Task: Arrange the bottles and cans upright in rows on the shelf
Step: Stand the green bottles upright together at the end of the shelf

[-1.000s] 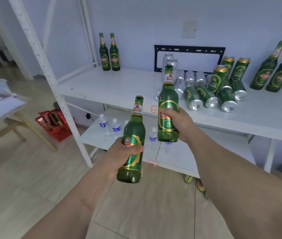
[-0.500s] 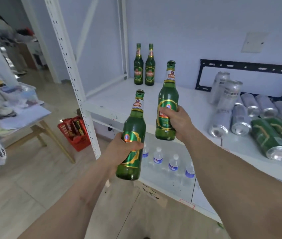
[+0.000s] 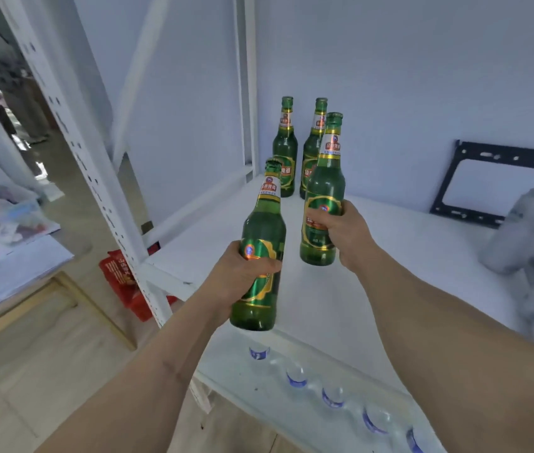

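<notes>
Two bottles (image 3: 298, 148) already stand upright at the shelf's (image 3: 406, 256) back corner, at 12 o'clock. The left hand (image 3: 242, 276) grips a third bottle (image 3: 259, 253) and the right hand (image 3: 340, 233) a fourth (image 3: 322, 191), both carried upright above the shelf, not yet placed. Blurred cans (image 3: 533, 253) at 3 o'clock look unsorted.

Soft, even daylight fills the room, brightest at the blown-out opening far left. The white shelf (image 3: 389, 256) shows only faint shadows. Glare spots sit on the green bottles (image 3: 260, 250). The silver cans (image 3: 530, 243) at the right edge smear with motion blur, and the uprights (image 3: 73, 132) bow from wide-angle distortion.
</notes>
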